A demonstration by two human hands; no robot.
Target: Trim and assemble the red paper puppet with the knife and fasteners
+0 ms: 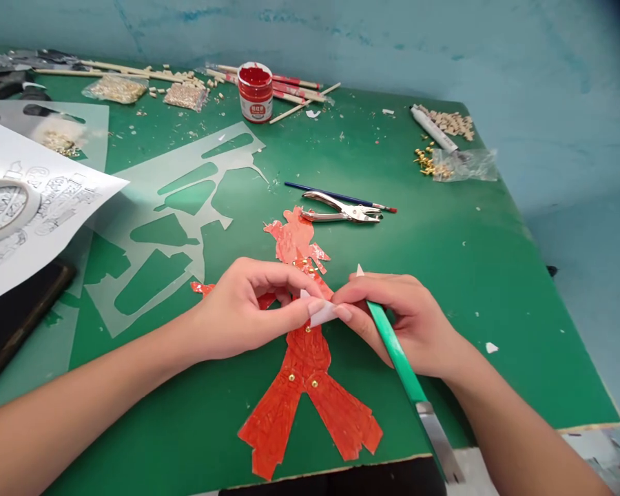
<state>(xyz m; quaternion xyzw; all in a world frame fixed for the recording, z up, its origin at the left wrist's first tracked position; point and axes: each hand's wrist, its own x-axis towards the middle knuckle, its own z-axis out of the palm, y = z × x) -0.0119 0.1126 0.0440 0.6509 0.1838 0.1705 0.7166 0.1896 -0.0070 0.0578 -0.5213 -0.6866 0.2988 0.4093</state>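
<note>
A blue wall [341,41] rises behind your green table [517,331], running along its far edge. Left of centre lies a translucent sheet [129,182] with shapes cut out of it; at the left edge, a printed white paper [77,200] carries a ring of tape [32,207]. In front of you a jointed red figure [310,362] lies flat, its head toward the far edge, its feet by the front edge. Your left hand [253,306] and right hand [413,320] come together above its torso, and the right grips a green cutter [393,341].

Near the middle of the far edge, an open jar [255,103] holds red paint. Left of it, toward the far left corner, two clear bags [116,89] hold small beads. By the far right corner, another clear bag [475,165] lies against gold fasteners [428,162].

The cutter's metal end reaches past the front edge. Your widest stretch of green runs from the right hand to the right edge, dotted with white scraps [491,348]. Smallest in your grasp, a white piece [320,315] is pinched by the left fingertips, with the right fingertips at its other end.
</note>
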